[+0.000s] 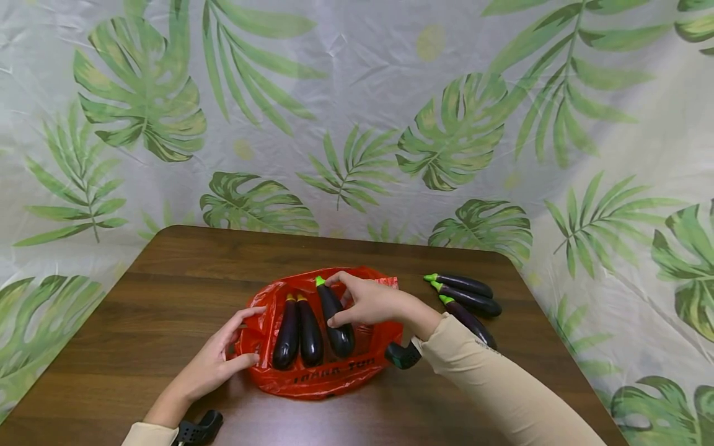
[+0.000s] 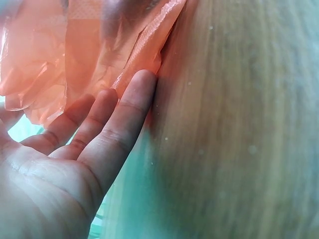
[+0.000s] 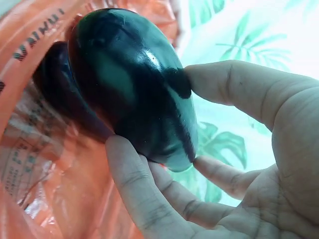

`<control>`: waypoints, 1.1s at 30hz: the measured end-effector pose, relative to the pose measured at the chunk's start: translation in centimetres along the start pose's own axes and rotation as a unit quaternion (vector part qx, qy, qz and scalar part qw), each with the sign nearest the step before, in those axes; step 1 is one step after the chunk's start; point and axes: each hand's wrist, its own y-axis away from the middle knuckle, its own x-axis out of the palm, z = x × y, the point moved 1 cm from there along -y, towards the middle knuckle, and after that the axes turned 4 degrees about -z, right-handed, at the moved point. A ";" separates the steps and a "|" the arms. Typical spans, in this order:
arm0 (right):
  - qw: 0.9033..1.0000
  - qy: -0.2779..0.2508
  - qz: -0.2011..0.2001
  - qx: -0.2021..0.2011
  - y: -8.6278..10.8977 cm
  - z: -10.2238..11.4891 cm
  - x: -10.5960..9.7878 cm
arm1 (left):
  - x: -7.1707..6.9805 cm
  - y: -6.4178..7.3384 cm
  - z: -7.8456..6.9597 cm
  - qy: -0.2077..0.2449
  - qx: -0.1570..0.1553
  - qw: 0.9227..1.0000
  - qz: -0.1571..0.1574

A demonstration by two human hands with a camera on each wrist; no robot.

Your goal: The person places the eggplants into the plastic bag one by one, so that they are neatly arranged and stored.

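A red plastic bag (image 1: 312,387) with dark printed lettering lies spread on the table. Two eggplants (image 1: 287,337) rest side by side on it. To their right, a third eggplant (image 1: 338,334) with a bright green cap is held by my right hand (image 1: 370,301). The right wrist view shows thumb and fingertips around the glossy body of that eggplant (image 3: 132,84), another behind it. My left hand (image 1: 223,353) is at the bag's left edge. Seen from the left wrist, nearly straight fingers (image 2: 122,117) rest against the crinkled plastic (image 2: 87,55), the palm bare.
Three more eggplants (image 1: 468,302) lie at the right of the brown wooden table (image 1: 184,297), green caps towards the left. A leaf-patterned sheet (image 1: 357,124) hangs behind the table. Dark wrist straps (image 1: 201,427) are worn on both arms.
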 end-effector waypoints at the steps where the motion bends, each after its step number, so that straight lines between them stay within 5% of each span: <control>1: 1.000 -0.001 0.003 0.002 0.0 -0.1 0.1 | 0.0 0.0 0.0 0.000 0.001 1.000 0.000; 18: 0.999 0.015 0.026 0.033 0.4 -1.1 1.2 | 0.0 -0.1 -0.2 -0.017 0.000 1.000 -0.006; 33: 0.996 -0.023 0.049 0.066 -1.7 -1.4 1.6 | 0.1 -0.1 0.0 -0.015 0.001 1.000 -0.004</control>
